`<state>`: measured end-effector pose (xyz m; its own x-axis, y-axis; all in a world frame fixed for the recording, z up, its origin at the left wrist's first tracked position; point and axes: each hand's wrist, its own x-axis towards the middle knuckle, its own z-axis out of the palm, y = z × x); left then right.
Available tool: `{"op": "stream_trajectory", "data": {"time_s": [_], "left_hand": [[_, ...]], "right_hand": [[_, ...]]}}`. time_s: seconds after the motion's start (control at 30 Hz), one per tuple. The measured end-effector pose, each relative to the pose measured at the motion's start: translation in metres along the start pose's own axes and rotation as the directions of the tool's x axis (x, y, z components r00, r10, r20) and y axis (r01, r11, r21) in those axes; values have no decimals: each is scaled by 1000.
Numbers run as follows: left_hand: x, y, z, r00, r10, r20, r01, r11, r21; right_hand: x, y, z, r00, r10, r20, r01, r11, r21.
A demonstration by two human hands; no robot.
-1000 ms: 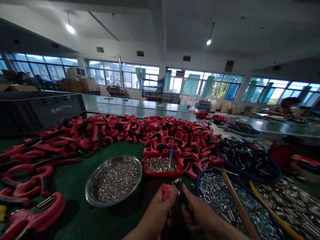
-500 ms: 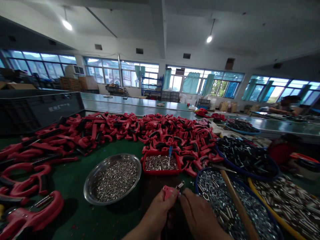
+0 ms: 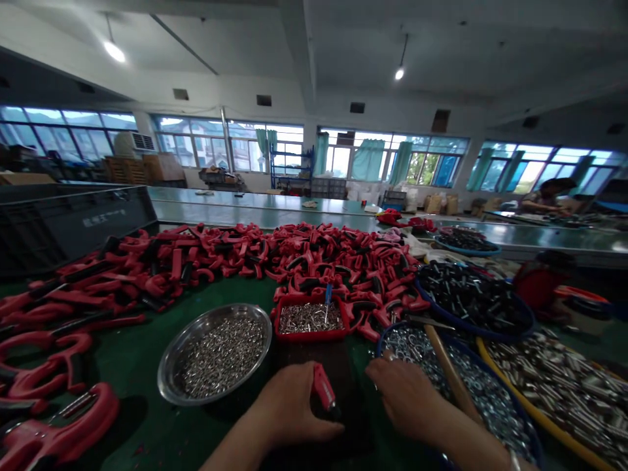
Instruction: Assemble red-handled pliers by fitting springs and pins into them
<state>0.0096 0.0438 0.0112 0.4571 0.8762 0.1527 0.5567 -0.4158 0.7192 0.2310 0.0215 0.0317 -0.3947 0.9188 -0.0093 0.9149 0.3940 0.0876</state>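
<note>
My left hand (image 3: 289, 399) is closed round a red handle piece (image 3: 322, 387) with a dark end, held over a dark block (image 3: 343, 363). Its thumb stretches out below the piece. To the right, my right hand (image 3: 405, 389) is at the near left rim of a blue basin (image 3: 532, 425) of small shiny metal parts (image 3: 500, 392). The fingers of that hand are curled, and whatever they may hold is too small to make out. A wooden-handled hammer (image 3: 454, 373) lies across the basin.
A steel bowl (image 3: 167, 366) of small metal pins and a red tray (image 3: 289, 337) with a blue-handled screwdriver (image 3: 328, 297) stand ahead. Red handles (image 3: 235, 252) are heaped behind. Rightward are a yellow-rimmed basin (image 3: 530, 405) and black parts (image 3: 466, 294). A person (image 3: 549, 196) sits far right.
My hands have parted: the right moved right to the blue basin, the left slightly left with the red handle piece, now turned. The spring seen between them is out of sight. The view shifted slightly.
</note>
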Motion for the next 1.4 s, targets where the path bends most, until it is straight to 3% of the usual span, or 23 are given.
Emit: {"op": "stream_trajectory", "data": {"time_s": [0.23, 0.33, 0.43, 0.5, 0.57, 0.63, 0.67, 0.73, 0.8, 0.93, 1.03, 1.17, 1.23, 1.4], "left_hand": [[2, 6, 12, 984, -172, -45, 175, 890, 421], [4, 9, 7, 969, -231, -83, 244, 869, 431], [4, 9, 1, 975, -208, -83, 224, 895, 387], [3, 11, -1, 988, -150, -19, 148, 932, 331], [1, 13, -2, 994, -49, 94, 27, 976, 217], [-1, 17, -2, 977, 68, 204, -82, 995, 61], [-3, 19, -2, 965, 109, 240, -109, 994, -14], [-6, 21, -2, 941, 163, 295, -127, 982, -140], [-9, 20, -2, 927, 190, 325, -120, 967, -225], [-14, 15, -4, 929, 225, 295, -144, 952, -271], [-14, 15, -6, 921, 289, 262, -194, 922, -336], [-12, 16, -3, 913, 307, 269, -109, 819, -564], [-12, 16, 0, 896, 312, 315, -18, 735, -678], [-13, 14, 8, 834, 297, 464, 216, 599, -771]], "right_hand": [[19, 6, 9, 999, -20, 48, 15, 994, 106], [20, 11, 1, 1000, 23, 4, -23, 961, 275], [15, 11, -5, 999, 40, 0, -35, 879, 476], [10, 6, -7, 997, 67, 40, -76, 716, 694], [4, -1, -8, 989, 117, 94, -134, 410, 902], [1, -9, -9, 979, 143, 148, -165, 114, 980], [-1, -13, -11, 976, 143, 163, -170, 38, 985], [-2, -20, -15, 976, 118, 182, -179, -29, 983], [-4, -25, -18, 984, 100, 146, -146, 0, 989], [-9, -29, -22, 985, 155, -72, 32, 247, 969], [-16, -30, -23, 972, 142, -185, 120, 376, 919], [-20, -29, -22, 946, 105, -308, 203, 550, 810], [-20, -28, -21, 929, 98, -358, 236, 589, 773], [-21, -27, -21, 908, 63, -414, 310, 564, 766]]}}
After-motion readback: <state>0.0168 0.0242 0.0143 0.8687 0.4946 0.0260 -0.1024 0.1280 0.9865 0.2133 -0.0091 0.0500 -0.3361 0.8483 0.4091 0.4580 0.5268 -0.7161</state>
